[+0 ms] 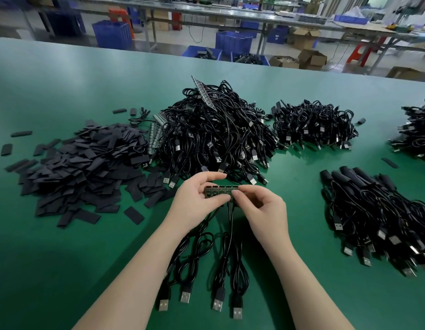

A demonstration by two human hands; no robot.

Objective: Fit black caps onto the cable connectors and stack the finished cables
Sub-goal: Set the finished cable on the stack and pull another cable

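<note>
Closest to you, four USB plugs lie flat on the green desk, and their black cables run up to the little circuit strip. Your left hand pinches the left end of that strip in a closed grip, thumb in front and fingers behind. Your right hand pinches the right end the same way. To the right of the strip sits a neat stack of finished cables with black caps on. To the left of the strip lies a heap of loose black caps. Just behind the strip rises a big tangled pile of cables. A smaller pile sits behind the strip and to its right.
</note>
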